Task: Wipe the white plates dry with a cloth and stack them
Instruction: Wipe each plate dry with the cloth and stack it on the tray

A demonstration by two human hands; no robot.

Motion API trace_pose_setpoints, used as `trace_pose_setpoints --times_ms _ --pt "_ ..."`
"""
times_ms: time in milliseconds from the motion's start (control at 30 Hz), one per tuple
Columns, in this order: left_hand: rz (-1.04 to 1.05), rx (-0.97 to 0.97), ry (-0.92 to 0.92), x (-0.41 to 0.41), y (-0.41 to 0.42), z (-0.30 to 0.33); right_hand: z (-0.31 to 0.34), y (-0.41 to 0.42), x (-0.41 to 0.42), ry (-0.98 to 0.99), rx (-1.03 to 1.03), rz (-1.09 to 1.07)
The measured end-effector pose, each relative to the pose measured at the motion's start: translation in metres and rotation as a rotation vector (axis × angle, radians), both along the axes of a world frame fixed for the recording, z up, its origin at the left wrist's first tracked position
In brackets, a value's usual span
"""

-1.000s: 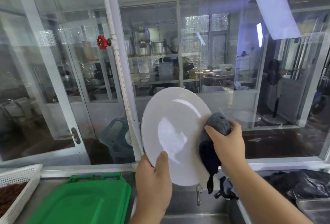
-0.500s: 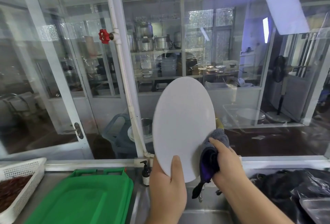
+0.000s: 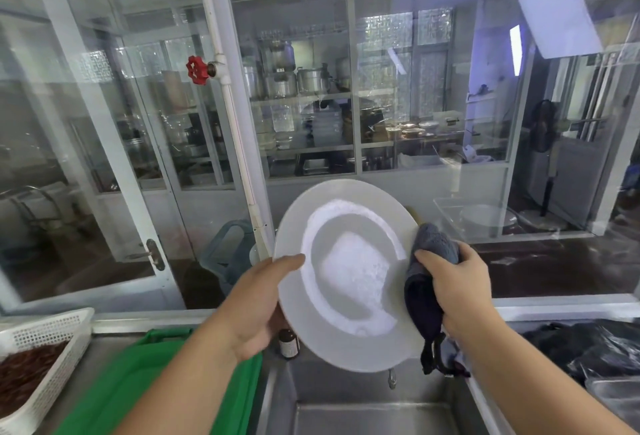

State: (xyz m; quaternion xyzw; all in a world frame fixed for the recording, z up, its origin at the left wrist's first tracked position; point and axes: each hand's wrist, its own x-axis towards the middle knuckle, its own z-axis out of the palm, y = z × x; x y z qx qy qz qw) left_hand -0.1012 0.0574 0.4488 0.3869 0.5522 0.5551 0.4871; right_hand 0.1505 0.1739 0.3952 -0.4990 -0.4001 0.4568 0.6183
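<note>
A white plate [image 3: 349, 275] is held up over the steel sink, tilted with its hollow face toward me. My left hand [image 3: 256, 310] grips its left rim, thumb lying across the front. My right hand [image 3: 457, 292] clutches a dark blue-grey cloth [image 3: 427, 282] and presses it against the plate's right rim. A tail of the cloth hangs down below the plate.
A steel sink [image 3: 363, 414] lies below the plate. A green plastic lid [image 3: 145, 389] and a white basket of dark red bits [image 3: 38, 365] sit at left. A brown bottle [image 3: 289, 344] stands by the sink. Black bags [image 3: 585, 348] lie at right, a glass wall behind.
The plate has been turned so its hollow face shows instead of its flat back. My left hand shifted from the bottom rim to the left rim. The cloth stays at the right rim.
</note>
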Motion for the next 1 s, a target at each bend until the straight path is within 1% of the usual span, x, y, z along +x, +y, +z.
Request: trace_pose_setpoints --times_ms 67,133,267,333,400,500,533,567,633,700,800,867,933,1000 --pt "-0.039 -0.077 0.057 -0.012 0.005 0.004 0.004 0.002 0.005 -0.091 0.045 0.009" --pt "-0.077 -0.102 0.134 -0.018 0.009 0.007 0.010 0.004 0.008 -0.138 0.083 0.026" --pt "-0.105 -0.051 0.309 -0.017 0.010 0.009 0.020 0.005 0.009 -0.201 0.125 0.016" --pt "-0.089 -0.001 0.343 -0.012 0.009 0.006 0.024 -0.001 0.009 -0.228 0.164 -0.029" --pt "-0.090 0.048 0.324 -0.003 0.006 0.003 0.027 -0.011 0.005 -0.335 0.250 -0.064" --pt "-0.118 0.129 0.319 0.012 0.004 -0.003 0.028 -0.024 -0.012 -0.604 0.420 -0.055" --pt "-0.127 0.146 0.330 0.016 0.005 -0.005 0.030 -0.028 -0.020 -0.665 0.470 -0.028" --pt "-0.140 0.155 0.341 0.021 0.006 -0.007 0.032 -0.033 -0.029 -0.693 0.519 0.012" --pt "-0.168 0.181 0.371 0.029 0.007 -0.011 0.040 -0.046 -0.048 -0.681 0.653 0.115" --pt "-0.194 0.220 0.356 0.034 0.007 -0.017 0.046 -0.057 -0.063 -0.674 0.792 0.229" --pt "-0.192 0.263 0.297 0.033 0.003 -0.024 0.054 -0.060 -0.070 -0.789 0.950 0.338" --pt "-0.150 0.274 0.284 0.031 0.000 -0.027 0.064 -0.053 -0.069 -0.852 0.984 0.336" --pt "-0.082 0.268 0.256 0.032 -0.004 -0.030 0.077 -0.044 -0.067 -0.884 0.948 0.277" --pt "-0.025 0.274 0.212 0.033 -0.007 -0.034 0.087 -0.031 -0.061 -0.895 0.876 0.172"
